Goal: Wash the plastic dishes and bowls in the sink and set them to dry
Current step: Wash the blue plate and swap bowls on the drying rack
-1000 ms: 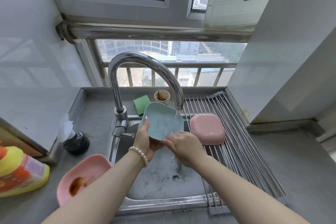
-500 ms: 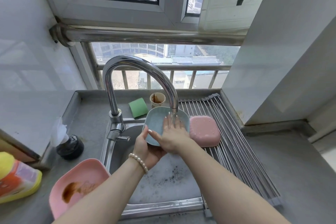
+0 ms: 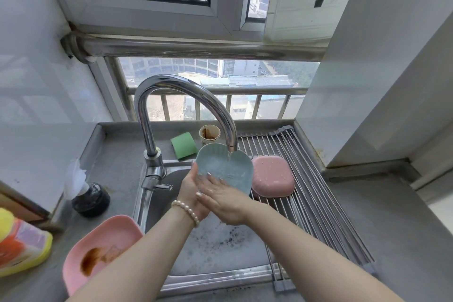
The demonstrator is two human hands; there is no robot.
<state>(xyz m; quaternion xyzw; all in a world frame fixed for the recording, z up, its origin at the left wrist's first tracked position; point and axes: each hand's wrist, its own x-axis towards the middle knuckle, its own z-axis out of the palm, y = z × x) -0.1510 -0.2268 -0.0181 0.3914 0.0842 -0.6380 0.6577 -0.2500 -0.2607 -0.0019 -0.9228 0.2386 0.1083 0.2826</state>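
In the head view, you were in the middle of the rinsing step: your left hand (image 3: 193, 193) held the blue dish (image 3: 224, 169) tilted under the faucet (image 3: 186, 105) spout, over the back of the sink (image 3: 220, 277), with its fingers curled behind the dish's left rim and its thumb at the front. Your right hand (image 3: 224, 200) lay with straight, spread fingers (image 3: 208, 176) pressed flat on the dish's wet inner face, rubbing rather than gripping. Water ran from the spout onto the upper part of the dish. One pink dish (image 3: 273, 176) lay upside down on the drying rack (image 3: 318, 203), at the rack's left edge beside the sink, so that one looked finished. Another pink dish (image 3: 103, 250), smeared with brown sauce, sat on the surface (image 3: 115, 167) at the sink's front-left corner, unwashed. A stained paper cup (image 3: 209, 135) and a green sponge (image 3: 183, 144) stood along the surface's back edge behind the faucet. By my judgement, your next move called for clearing the last film from the blue dish, tipping it to drain, then setting it face down on the rack near the pink one without letting the wet plastic slip. A yellow bottle (image 3: 22, 247) at the surface's left edge carried an orange label, but its writing was too blurred to read; no other lettering showed.
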